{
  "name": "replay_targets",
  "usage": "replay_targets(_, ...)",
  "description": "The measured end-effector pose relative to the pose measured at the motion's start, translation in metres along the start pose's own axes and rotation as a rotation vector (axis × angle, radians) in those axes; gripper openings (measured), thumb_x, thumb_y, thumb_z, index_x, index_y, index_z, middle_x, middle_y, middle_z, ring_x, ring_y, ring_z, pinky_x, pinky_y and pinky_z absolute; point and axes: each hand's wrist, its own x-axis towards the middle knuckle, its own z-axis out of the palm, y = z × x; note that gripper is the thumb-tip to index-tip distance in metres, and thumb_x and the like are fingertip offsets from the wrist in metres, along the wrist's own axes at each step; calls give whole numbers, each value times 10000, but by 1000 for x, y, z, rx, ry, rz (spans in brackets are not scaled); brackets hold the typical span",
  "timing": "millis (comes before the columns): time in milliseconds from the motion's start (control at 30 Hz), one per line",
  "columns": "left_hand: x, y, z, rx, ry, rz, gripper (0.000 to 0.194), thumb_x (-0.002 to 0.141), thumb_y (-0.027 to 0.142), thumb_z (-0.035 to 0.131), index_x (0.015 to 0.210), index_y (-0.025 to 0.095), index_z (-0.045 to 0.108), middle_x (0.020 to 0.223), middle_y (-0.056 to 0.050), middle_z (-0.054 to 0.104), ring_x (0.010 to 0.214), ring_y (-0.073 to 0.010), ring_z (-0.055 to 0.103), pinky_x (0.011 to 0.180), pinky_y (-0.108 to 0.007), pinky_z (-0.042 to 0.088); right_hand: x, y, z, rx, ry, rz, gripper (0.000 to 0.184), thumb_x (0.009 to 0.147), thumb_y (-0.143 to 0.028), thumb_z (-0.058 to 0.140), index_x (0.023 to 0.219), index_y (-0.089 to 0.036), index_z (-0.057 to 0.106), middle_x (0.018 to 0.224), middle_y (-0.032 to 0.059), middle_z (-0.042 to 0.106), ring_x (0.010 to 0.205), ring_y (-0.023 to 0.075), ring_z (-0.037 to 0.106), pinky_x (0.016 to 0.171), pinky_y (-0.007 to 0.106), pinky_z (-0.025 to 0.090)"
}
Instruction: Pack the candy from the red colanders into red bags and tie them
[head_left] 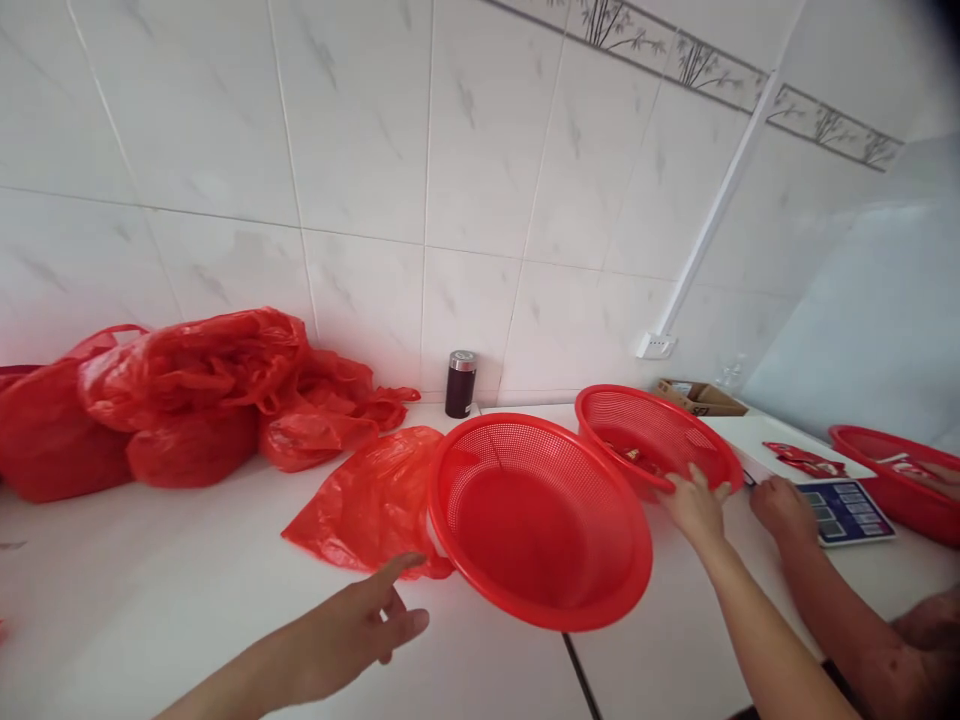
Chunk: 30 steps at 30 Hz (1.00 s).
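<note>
My left hand (360, 635) hovers over the white table, forefinger and thumb stretched out and apart, holding nothing. Just beyond its fingertips lie a flattened red plastic bag (367, 505) and the left side of a large red colander (634, 560), which is tilted and has nothing in it. My right hand (697, 505) grips the near rim of a second red colander (712, 445), fingers on the edge. A few small wrapped pieces (634, 455) lie in that colander; they are too small to make out.
Filled red plastic bags (195, 390) are heaped along the wall at left. A dark flask (460, 385) stands behind the colanders. At right are a co-worker's closed hand (784, 508), a digital scale (847, 512), a cardboard box (701, 397) and another red basket (900, 490) with a person's hand.
</note>
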Motion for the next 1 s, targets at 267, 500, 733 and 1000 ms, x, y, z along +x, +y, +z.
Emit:
replay_targets(267,49,54,22,-333,-116,70,812,816,621,502,1458,197,242,1349,-212,521,1013,-272,650,788,-388,549,3,-7,-42,45,325,-117,502,863,-599,417,773,-164,651,1104,162,630,1077,303,520,980,449,376)
replay_targets(500,108,67,48,107,131,274,820,870,521,410,1532,229,25,1604,-99,111,1439,-266,218,1099,-434,336,0,-97,-156,67,373,-221,442,871,-598,470,857,-208,679,1129,74,638,1025,280,555,891,458,445)
replay_targets(733,84,6,34,573,463,174,548,805,451,552,1301,215,551,1360,-217,437,1246,-459,385,962,-667,285,-52,-172,-190,524,101,-297,254,828,-461,612,884,-222,681,1175,71,604,1010,223,600,423,208,467)
replay_targets(1000,-1,-78,17,604,617,-41,465,891,577,339,1055,280,657,1127,-107,583,1073,-296,554,873,-454,424,-125,-206,-179,675,-310,-434,142,836,-354,650,932,-252,670,1128,67,617,1015,193,630,686,213,583)
